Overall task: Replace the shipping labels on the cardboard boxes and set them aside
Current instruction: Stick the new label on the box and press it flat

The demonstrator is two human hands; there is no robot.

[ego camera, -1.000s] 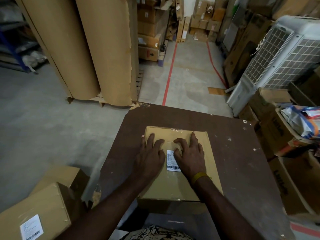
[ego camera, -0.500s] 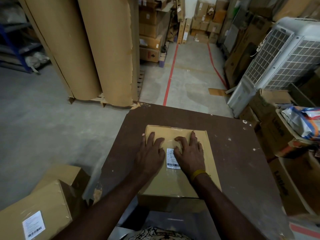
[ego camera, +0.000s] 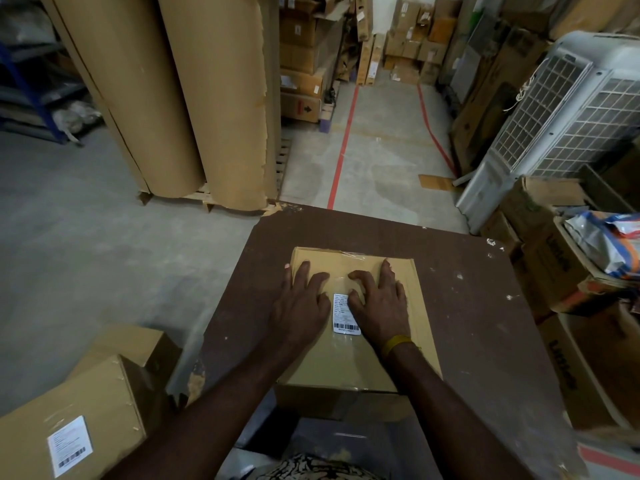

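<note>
Both my hands lie flat and spread on top of the cardboard box, gripping nothing: my left hand presses just left of the shipping label, and my right hand rests on the label's right edge, fingers loosely bent over the tape above it. The box sits on the brown table, its near end overhanging the table's near edge, and the label lies near the middle of the box top, between my two hands.

I judge this to be the smoothing step, the label being pressed down so it sticks. Next I would need to lift my palms, take the box by its sides and carry it off the table, perhaps toward the labelled box standing left of the table, without scuffing a label corner loose.
</note>
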